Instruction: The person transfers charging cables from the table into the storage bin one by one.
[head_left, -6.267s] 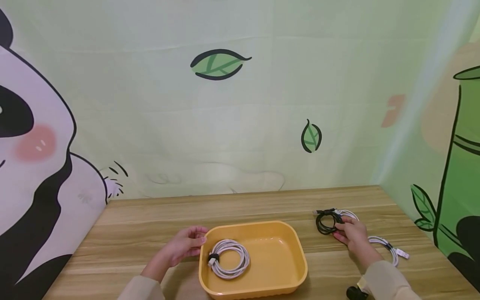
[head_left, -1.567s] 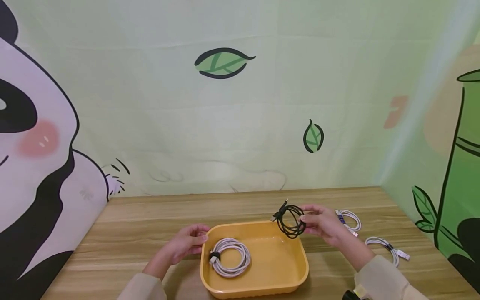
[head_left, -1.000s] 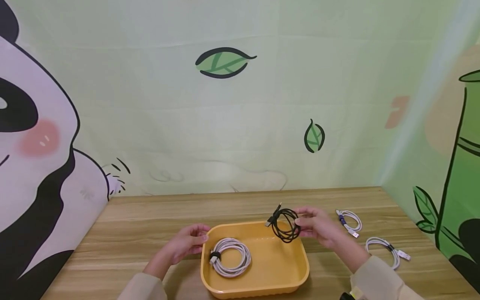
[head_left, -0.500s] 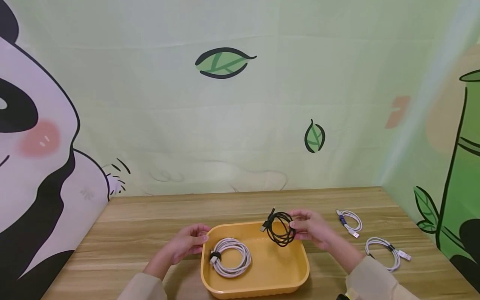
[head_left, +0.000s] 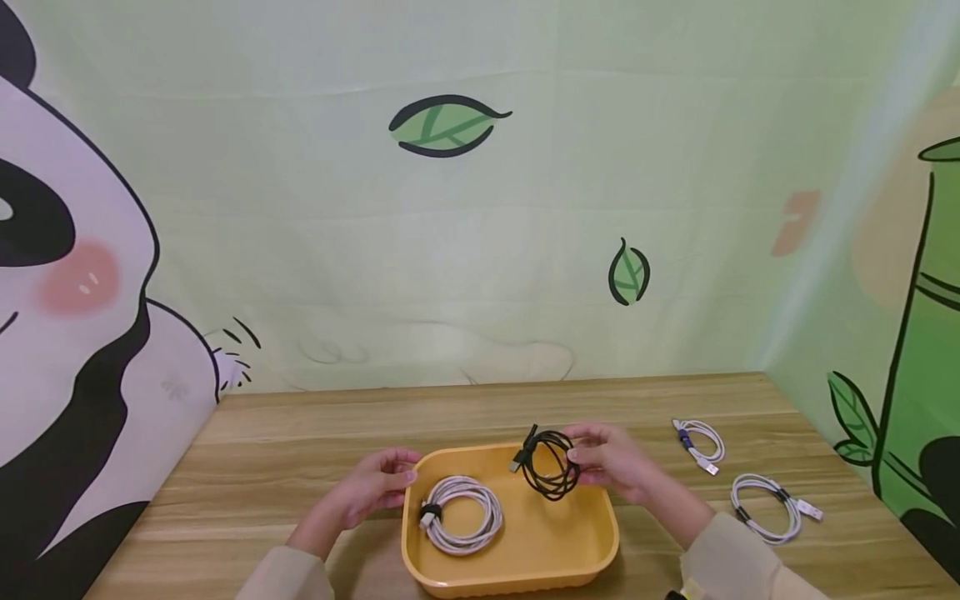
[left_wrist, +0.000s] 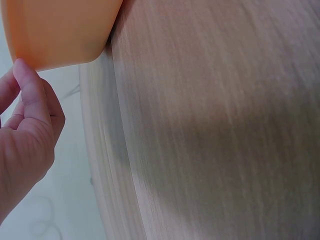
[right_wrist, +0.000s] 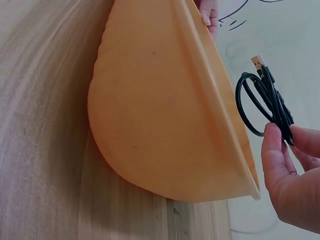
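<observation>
Pinching black cable (right_wrist: 274, 100), USB plug (head_left: 515, 463) leftward, right grip (head_left: 609, 457) hovers; left grip (head_left: 375, 483) pinches tray (head_left: 543, 537).

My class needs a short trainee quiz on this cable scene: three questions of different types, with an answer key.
1. Which hand pinches the black cable?
2. How many white cables lie on the table to the right of the yellow tray? A) one B) two C) four
3. True or false: the cable lying in the yellow tray is black.

Key: 1. The right hand. 2. B. 3. False; the coil there is pale.
</observation>
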